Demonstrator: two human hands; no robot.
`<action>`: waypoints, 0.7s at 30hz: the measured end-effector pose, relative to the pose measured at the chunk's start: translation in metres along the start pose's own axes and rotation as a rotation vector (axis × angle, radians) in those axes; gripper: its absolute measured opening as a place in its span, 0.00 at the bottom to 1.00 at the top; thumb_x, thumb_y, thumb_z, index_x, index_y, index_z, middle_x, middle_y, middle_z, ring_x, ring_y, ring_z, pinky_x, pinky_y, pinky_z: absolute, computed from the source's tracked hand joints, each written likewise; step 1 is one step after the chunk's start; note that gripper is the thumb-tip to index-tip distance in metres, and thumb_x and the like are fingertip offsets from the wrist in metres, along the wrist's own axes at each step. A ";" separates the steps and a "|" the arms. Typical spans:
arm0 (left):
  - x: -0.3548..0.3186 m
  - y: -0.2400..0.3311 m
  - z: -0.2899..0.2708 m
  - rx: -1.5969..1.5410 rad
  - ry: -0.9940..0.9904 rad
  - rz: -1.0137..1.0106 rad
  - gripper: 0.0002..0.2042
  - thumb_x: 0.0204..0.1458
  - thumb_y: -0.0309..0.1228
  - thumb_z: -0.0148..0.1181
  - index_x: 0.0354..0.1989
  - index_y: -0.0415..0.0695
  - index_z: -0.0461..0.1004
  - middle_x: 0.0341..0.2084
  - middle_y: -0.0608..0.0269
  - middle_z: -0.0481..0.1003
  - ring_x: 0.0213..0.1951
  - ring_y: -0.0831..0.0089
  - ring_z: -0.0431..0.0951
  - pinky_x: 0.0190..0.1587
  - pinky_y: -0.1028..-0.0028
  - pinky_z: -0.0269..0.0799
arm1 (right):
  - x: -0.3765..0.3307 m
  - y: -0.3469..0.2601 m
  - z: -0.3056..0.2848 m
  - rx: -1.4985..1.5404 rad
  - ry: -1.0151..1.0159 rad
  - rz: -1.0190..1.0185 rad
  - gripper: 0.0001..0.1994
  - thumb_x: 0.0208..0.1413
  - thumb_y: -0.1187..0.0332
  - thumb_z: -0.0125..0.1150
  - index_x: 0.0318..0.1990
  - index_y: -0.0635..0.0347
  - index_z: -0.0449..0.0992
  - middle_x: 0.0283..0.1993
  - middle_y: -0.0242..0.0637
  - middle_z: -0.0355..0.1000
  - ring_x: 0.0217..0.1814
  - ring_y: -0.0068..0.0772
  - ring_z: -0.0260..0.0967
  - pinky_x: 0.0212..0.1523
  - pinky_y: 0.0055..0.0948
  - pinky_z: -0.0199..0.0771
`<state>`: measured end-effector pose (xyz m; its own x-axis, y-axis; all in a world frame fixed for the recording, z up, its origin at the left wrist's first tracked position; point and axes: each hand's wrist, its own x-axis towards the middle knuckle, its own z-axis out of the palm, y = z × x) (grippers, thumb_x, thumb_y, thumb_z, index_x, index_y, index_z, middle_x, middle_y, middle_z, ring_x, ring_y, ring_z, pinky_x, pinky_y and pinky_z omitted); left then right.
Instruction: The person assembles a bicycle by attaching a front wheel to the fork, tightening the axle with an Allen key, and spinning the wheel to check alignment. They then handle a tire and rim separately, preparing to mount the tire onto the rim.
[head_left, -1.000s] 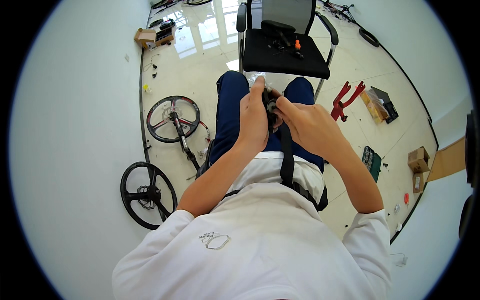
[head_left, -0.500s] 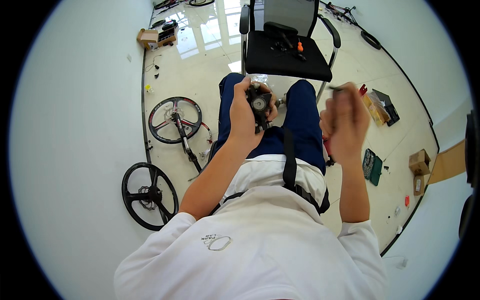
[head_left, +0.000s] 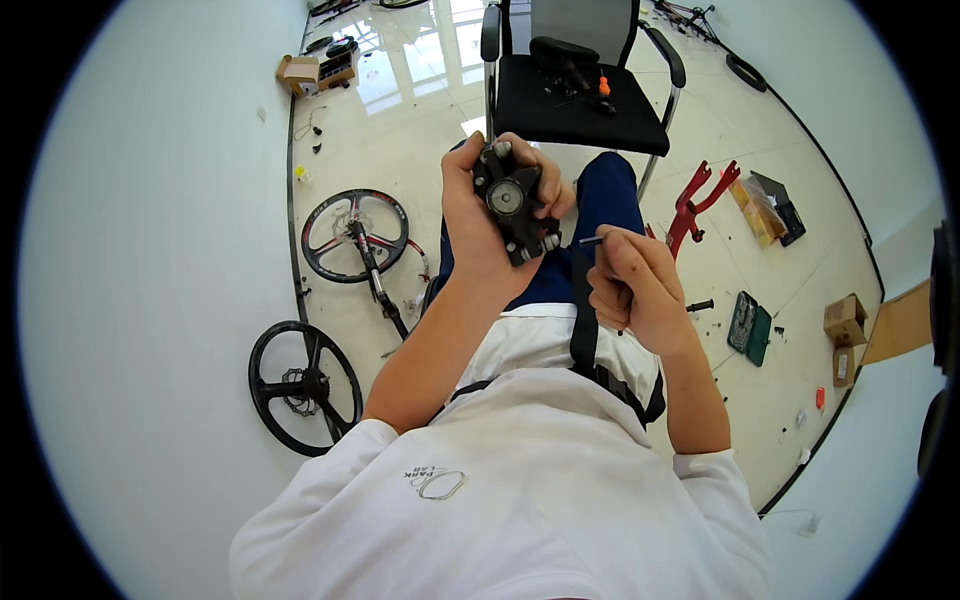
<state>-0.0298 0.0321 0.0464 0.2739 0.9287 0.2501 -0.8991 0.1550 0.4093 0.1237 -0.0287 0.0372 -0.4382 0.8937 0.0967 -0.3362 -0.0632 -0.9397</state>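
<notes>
A black disc brake caliper (head_left: 510, 198) with a round silver-grey disc on its face rests in my left hand (head_left: 478, 225), above my lap. My fingers wrap around its far and right sides. Silver bolts show at its upper and lower ends. My right hand (head_left: 645, 285), to the right and slightly nearer, is closed on a thin dark hex key (head_left: 592, 240). The key's short end sticks out leftward toward the caliper's lower bolt, with a gap between them. Most of the key is hidden by my fingers.
Ahead is a black office chair (head_left: 580, 105) with an orange-handled screwdriver (head_left: 604, 88) and small parts on its seat. Wheels (head_left: 305, 390) lie along the left wall. On the right floor are a red fork-shaped frame part (head_left: 688, 212), a green tool case (head_left: 750, 328) and cardboard boxes (head_left: 845, 318).
My right hand has come down and left, bringing the hex key near the caliper. The caliper has tilted and shifted slightly left in my left hand. More of the red frame part shows.
</notes>
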 end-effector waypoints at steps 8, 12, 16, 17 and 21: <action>-0.002 -0.001 0.001 0.082 -0.168 -0.021 0.21 0.58 0.48 0.35 0.24 0.44 0.65 0.14 0.61 0.61 0.14 0.75 0.55 0.17 0.75 0.53 | 0.002 0.005 0.002 -0.035 -0.014 0.045 0.16 0.65 0.59 0.40 0.24 0.54 0.55 0.16 0.21 0.46 0.13 0.11 0.35 0.11 0.17 0.36; -0.003 0.000 0.001 0.146 -0.180 -0.030 0.23 0.58 0.50 0.34 0.25 0.43 0.64 0.14 0.59 0.62 0.12 0.75 0.55 0.15 0.75 0.52 | 0.002 0.008 -0.003 0.009 -0.047 0.098 0.17 0.65 0.58 0.39 0.24 0.54 0.54 0.15 0.21 0.45 0.13 0.12 0.34 0.11 0.17 0.35; -0.006 -0.008 0.002 0.521 -0.121 0.126 0.24 0.58 0.50 0.32 0.24 0.41 0.61 0.14 0.53 0.64 0.12 0.72 0.58 0.15 0.76 0.53 | 0.002 0.009 -0.005 -0.031 -0.001 0.138 0.17 0.65 0.57 0.39 0.25 0.53 0.53 0.14 0.21 0.43 0.12 0.12 0.34 0.11 0.17 0.34; -0.006 -0.009 -0.002 0.534 -0.167 0.136 0.23 0.58 0.48 0.32 0.25 0.40 0.63 0.15 0.54 0.66 0.13 0.74 0.61 0.16 0.77 0.57 | 0.002 0.010 -0.006 -0.025 0.010 0.153 0.16 0.65 0.57 0.39 0.25 0.52 0.53 0.14 0.21 0.43 0.12 0.12 0.33 0.10 0.17 0.34; -0.003 -0.010 -0.015 0.527 -0.277 0.120 0.22 0.58 0.43 0.33 0.25 0.37 0.66 0.19 0.56 0.71 0.16 0.76 0.69 0.19 0.80 0.65 | 0.001 0.014 -0.015 0.155 -0.049 0.271 0.16 0.65 0.55 0.38 0.26 0.52 0.53 0.14 0.21 0.42 0.12 0.13 0.33 0.10 0.18 0.33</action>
<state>-0.0270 0.0329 0.0285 0.3235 0.7963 0.5111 -0.6584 -0.1986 0.7260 0.1312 -0.0223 0.0197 -0.5674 0.8129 -0.1312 -0.3233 -0.3665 -0.8724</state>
